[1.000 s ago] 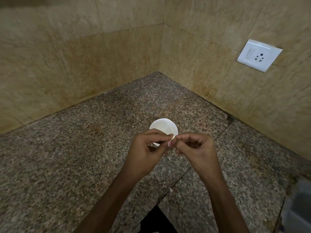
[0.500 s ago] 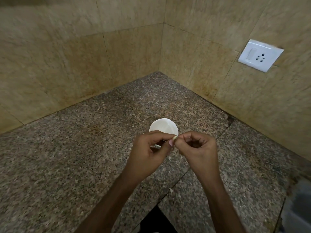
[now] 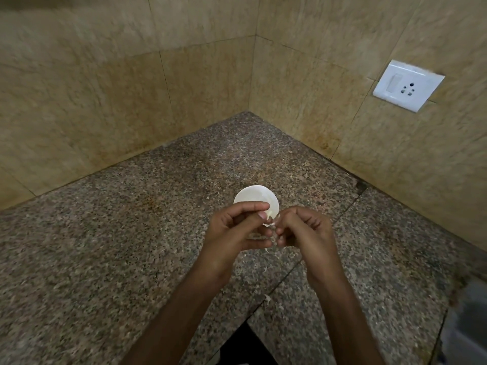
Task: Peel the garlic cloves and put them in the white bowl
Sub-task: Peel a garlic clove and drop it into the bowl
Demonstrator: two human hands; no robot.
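A small white bowl [image 3: 253, 196] stands on the speckled granite counter [image 3: 105, 259], partly hidden behind my fingers. Just in front of it, above the counter, my left hand [image 3: 234, 230] pinches a pale garlic clove [image 3: 269, 218] between thumb and forefinger. My right hand [image 3: 305, 230] is right beside it, its fingertips closed on the clove's papery skin. Most of the clove is covered by my fingers. What lies inside the bowl cannot be made out.
Tiled walls meet in a corner behind the bowl, with a white switch and socket plate [image 3: 407, 85] on the right wall. Small bits of garlic skin [image 3: 267, 299] lie on the counter near a seam. A grey sink edge [image 3: 466, 325] shows at the lower right.
Both hands stay together at the clove in front of the bowl. The fingers have shifted slightly as they work at the skin; the bowl has not moved.
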